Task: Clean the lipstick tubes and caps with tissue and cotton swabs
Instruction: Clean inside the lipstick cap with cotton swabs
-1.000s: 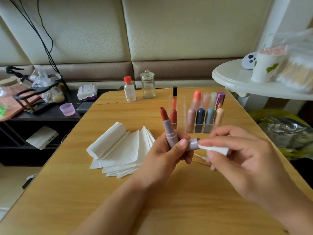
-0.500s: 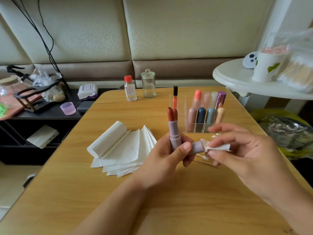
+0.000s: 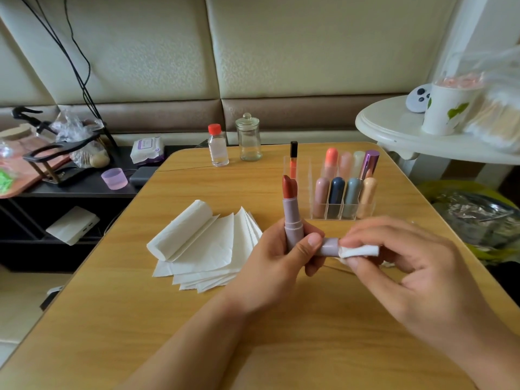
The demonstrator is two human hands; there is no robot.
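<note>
My left hand grips an open mauve lipstick tube upright, its red-brown stick exposed at the top. The same hand's thumb and fingers also hold the mauve cap lying sideways. My right hand pinches a folded piece of white tissue against the cap's open end. A stack of fanned tissue sheets with one rolled sheet lies on the table to the left. A cotton swab lies on the table under my hands, mostly hidden.
A clear organizer holds several capped lipsticks behind my hands. A small bottle with a red cap and a glass jar stand at the wooden table's far edge. A white side table with a cup stands at the right.
The lipstick tube has shifted right and stands more upright. My right hand has reworked the tissue at the cap's opening, keeping it pinched there.
</note>
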